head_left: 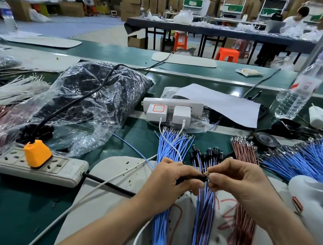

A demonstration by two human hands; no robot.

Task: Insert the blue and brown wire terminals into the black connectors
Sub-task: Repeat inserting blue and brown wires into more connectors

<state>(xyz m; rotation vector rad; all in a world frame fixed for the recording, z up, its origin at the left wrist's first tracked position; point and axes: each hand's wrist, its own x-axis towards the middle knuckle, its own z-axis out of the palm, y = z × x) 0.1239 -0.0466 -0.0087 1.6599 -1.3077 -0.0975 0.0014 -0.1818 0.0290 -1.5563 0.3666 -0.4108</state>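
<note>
My left hand grips a black connector lying sideways between both hands. My right hand pinches a wire end at the connector's right opening; the wire's colour is hidden by my fingertips. Just beyond my hands stands a cluster of black connectors with blue and brown wires in them; their wires run down toward me. A bundle of loose blue wires lies to the left of it, a bundle of brown wires to the right, both with metal terminals pointing away from me.
A white mat covers the green bench under my hands. A power strip with an orange plug lies left, a clear bag of black parts behind it. More blue wires and a water bottle sit at the right.
</note>
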